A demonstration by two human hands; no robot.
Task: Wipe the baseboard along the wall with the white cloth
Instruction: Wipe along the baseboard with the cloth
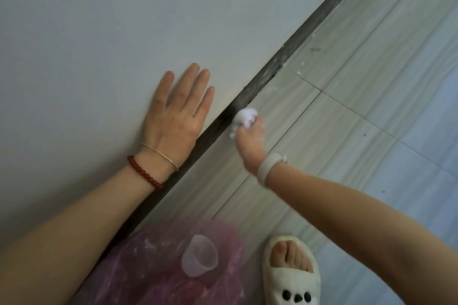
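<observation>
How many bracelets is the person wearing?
3: a red bead bracelet and a thin silver bangle on the left wrist, a white bangle on the right wrist.

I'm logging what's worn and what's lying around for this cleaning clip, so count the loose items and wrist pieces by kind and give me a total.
Bracelets on the left wrist: 2, red beads and thin silver bangle
Pale wristband on the right wrist: 1
White cloth: 1
Clear plastic cup: 1
Pink plastic bag: 1
White slipper: 1
Total: 7

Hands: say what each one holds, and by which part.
Right hand grips the bunched white cloth around its lower half. Left hand holds nothing, flat on the wall.
</observation>
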